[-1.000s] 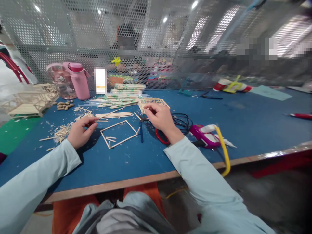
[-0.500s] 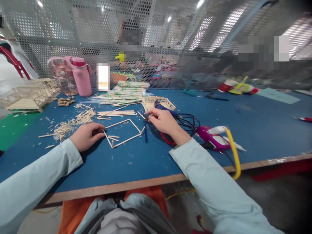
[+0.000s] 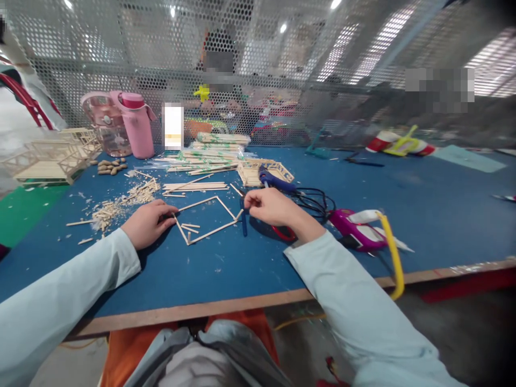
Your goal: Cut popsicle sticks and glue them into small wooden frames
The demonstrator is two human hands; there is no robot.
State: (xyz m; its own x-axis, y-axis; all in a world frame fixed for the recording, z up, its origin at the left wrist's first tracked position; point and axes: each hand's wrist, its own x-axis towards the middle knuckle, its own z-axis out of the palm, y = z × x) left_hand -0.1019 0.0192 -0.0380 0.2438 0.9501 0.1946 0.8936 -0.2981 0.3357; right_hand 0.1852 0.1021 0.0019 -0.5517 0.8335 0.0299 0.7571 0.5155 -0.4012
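On the blue tabletop (image 3: 209,274) lies a four-sided frame of thin wooden sticks (image 3: 213,232), with short upright pieces at two corners and several loose bits inside. My left hand (image 3: 150,223) has its fingers closed at the frame's left corner. To the right of the frame, my right hand (image 3: 271,207) is closed with fingertips drawn together; whatever they hold is hidden. Close to those fingers is a narrow blue handle (image 3: 244,223). A red loop-shaped handle (image 3: 284,232) shows partly under the right wrist. Just beyond the hand rests a blue glue gun (image 3: 278,179).
Stick offcuts (image 3: 108,212), long sticks (image 3: 197,186) and bagged sticks (image 3: 220,153) lie behind the frame. Pink bottles (image 3: 137,129), peanuts (image 3: 112,167) and stick models (image 3: 50,161) stand left. Black cable (image 3: 314,201) and a purple tool (image 3: 355,228) lie right.
My right hand has drawn slightly back and right from the dark tool tip near the frame, its fingers more curled. The left hand stays at the frame's corner. The view has shifted slightly.
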